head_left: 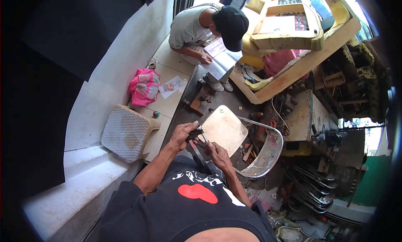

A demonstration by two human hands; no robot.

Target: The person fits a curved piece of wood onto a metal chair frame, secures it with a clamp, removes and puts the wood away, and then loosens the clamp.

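In front of my dark shirt I hold a dark clamp-like tool [193, 134] with a long flat bar running down toward my lap. My left hand [180, 136] is closed around its black head, thumb on top. A thin metal rod [204, 137] slants out of that head, and my right hand [219, 155] pinches the rod's lower end. Just beyond my hands is a worn cream chair seat [224, 126], beside a bent metal chair frame [272, 152]. My fingers partly hide the tool, so its exact kind is uncertain.
Ahead, a person in a black cap [230, 26] writes in an open notebook [222, 64]. A woven stool [127, 131] and a pink bag [144, 86] are at left. A wooden frame [305, 64], a workbench [299, 118] and stacked metal chair frames [312, 189] crowd the right.
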